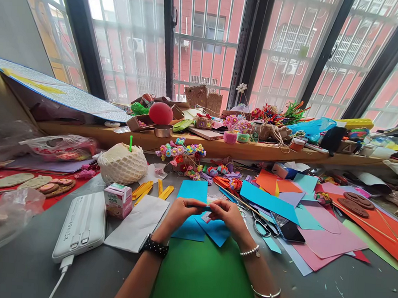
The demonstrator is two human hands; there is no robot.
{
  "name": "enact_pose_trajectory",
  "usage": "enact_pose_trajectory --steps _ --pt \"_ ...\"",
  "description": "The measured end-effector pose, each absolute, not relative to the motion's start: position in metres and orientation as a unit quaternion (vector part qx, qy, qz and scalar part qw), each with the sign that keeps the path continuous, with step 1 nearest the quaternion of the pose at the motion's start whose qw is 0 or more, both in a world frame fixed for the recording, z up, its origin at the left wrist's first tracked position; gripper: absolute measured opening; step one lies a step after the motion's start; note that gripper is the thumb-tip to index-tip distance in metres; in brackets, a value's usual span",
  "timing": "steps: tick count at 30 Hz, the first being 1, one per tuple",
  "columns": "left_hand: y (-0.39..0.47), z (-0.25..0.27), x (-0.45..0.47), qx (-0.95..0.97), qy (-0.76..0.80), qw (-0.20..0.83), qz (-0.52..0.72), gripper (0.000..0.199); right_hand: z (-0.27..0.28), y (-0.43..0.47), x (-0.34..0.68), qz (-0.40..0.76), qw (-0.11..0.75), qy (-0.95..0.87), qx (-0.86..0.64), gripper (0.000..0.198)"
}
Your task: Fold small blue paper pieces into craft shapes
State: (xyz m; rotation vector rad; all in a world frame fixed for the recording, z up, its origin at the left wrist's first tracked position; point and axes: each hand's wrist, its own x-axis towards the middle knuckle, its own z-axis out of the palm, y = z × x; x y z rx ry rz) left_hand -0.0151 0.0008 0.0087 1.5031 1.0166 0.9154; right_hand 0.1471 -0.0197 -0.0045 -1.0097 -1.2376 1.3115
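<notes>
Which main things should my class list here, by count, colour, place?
Barred windows: several, black-framed, background
Round balloon: one, red, back
Flat tabletop: one, grey, foreground
Small craft flowers: many, multicoloured, back
Round netted coconut: one, cream, left
Boxy drink carton: one, pink, left
Rectangular power bank: one, white, left
Flat paper sheets: many, multicoloured, centre and right
Metal scissors: at least one, black-handled, right
Flat rectangular phone: one, dark, right
Smooth mat: one, green, front
Narrow paper piece: one, blue, held centrally
Left hand: one, bare, centre
Right hand: one, bare, centre
</notes>
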Motion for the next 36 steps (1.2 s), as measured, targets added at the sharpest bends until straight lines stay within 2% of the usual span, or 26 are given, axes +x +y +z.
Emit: enact_pose_trajectory --steps 8,17,25,31,36 --pt "0.0024 0.0056 -0.0137 0.628 0.427 0.539 0.364 0.031 -0.0089 -0.0167 0.1492 0.493 0.53 -0.535 -0.435 0.027" --pt "0.003 0.0037 -0.0093 0.57 0.453 0.564 0.389 0.031 -0.0125 -0.014 0.1457 0.471 0.535 -0.541 -0.447 0.025" --pt "0.0053 0.0053 -0.0127 0.503 0.454 0.617 0.4 0.039 -0.0108 -0.016 0.1495 0.36 0.511 -0.65 -0.432 0.021" --pt "0.007 0.0043 -0.0108 0.516 0.451 0.602 0.41 0.037 -0.0103 -0.0171 0.1486 0.405 0.52 -0.609 -0.441 0.023" --pt "0.0085 0.0046 -0.0141 0.571 0.439 0.551 0.421 0.033 -0.0107 -0.0148 0.1489 0.444 0.525 -0.573 -0.445 0.025"
